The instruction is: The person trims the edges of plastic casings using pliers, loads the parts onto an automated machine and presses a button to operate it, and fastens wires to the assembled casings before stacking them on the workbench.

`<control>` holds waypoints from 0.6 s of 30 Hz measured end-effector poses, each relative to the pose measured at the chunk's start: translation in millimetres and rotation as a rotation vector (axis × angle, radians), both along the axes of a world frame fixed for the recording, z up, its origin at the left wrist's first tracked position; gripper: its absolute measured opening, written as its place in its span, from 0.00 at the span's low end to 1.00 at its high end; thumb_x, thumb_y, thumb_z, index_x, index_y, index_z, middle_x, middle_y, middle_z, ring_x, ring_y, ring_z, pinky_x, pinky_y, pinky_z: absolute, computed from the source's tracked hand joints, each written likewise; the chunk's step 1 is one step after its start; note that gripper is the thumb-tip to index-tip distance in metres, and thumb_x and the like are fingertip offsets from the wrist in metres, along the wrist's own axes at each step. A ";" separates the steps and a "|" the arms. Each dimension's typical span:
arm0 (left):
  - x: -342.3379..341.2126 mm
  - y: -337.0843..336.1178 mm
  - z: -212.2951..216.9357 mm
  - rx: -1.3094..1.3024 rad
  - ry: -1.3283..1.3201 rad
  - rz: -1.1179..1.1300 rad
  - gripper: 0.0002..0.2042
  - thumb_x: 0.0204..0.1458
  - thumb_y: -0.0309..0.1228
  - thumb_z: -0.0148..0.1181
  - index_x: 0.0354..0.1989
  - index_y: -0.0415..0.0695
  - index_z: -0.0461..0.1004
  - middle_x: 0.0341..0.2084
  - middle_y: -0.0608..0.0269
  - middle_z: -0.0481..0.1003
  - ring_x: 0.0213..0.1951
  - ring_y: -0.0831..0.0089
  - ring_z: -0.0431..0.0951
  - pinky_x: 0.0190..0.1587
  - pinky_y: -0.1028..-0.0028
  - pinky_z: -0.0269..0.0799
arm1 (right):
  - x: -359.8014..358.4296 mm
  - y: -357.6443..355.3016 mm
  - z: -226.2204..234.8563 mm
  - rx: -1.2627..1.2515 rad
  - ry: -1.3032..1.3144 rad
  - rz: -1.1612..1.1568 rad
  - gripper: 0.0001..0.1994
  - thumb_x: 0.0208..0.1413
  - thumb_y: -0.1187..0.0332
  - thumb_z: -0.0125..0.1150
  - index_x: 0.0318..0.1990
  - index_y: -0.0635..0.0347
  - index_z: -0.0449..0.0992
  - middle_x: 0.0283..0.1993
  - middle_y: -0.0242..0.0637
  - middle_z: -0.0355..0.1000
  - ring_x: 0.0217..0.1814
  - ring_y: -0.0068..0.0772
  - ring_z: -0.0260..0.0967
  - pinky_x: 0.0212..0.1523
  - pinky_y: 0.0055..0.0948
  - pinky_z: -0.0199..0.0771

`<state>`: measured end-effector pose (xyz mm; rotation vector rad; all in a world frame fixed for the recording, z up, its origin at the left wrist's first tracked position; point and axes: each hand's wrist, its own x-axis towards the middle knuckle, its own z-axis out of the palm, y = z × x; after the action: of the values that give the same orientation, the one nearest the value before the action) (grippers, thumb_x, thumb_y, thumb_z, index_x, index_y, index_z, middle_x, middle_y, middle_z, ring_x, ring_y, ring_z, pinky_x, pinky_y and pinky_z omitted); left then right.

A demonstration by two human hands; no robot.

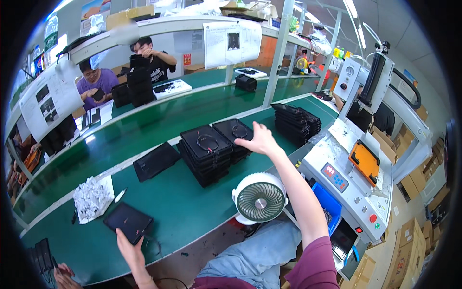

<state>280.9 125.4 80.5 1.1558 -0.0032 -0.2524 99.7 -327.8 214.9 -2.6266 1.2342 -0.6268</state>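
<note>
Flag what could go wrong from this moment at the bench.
The right hand stretches far out over the stacked black trays; a careless pull might tip the stack. The forearm passes close above the white desk fan, so it could knock it. The left hand touches only the dark tablet's near edge, which might slide.

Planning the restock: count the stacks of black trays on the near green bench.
3: one stack mid-bench, one beside it under the right hand, one farther right. More may be hidden.
</note>
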 end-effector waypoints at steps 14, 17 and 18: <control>15.9 40.2 -9.9 1.453 -0.370 0.644 0.32 0.57 0.52 0.44 0.63 0.41 0.54 0.59 0.51 0.58 0.60 0.53 0.56 0.60 0.60 0.52 | 12.7 -43.1 -6.8 0.228 0.097 0.133 0.60 0.22 0.38 0.67 0.60 0.77 0.54 0.58 0.64 0.59 0.61 0.56 0.57 0.62 0.36 0.58; -12.1 4.1 12.0 1.120 -0.653 0.602 0.25 0.59 0.41 0.44 0.61 0.38 0.56 0.59 0.50 0.59 0.59 0.56 0.58 0.60 0.61 0.53 | 9.7 -34.9 4.3 0.153 0.020 0.068 0.60 0.20 0.40 0.68 0.61 0.74 0.52 0.56 0.64 0.59 0.59 0.59 0.58 0.61 0.39 0.59; -25.3 -11.4 23.0 0.933 -0.803 0.570 0.22 0.59 0.35 0.45 0.59 0.37 0.57 0.58 0.50 0.59 0.59 0.57 0.59 0.60 0.61 0.53 | -12.9 -35.0 12.2 0.117 -0.024 0.010 0.60 0.20 0.41 0.68 0.62 0.73 0.51 0.56 0.64 0.59 0.59 0.60 0.57 0.61 0.40 0.58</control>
<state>255.7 114.0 103.5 2.0521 -0.2847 0.8139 86.8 -362.8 227.0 -2.5210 1.2115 -0.5645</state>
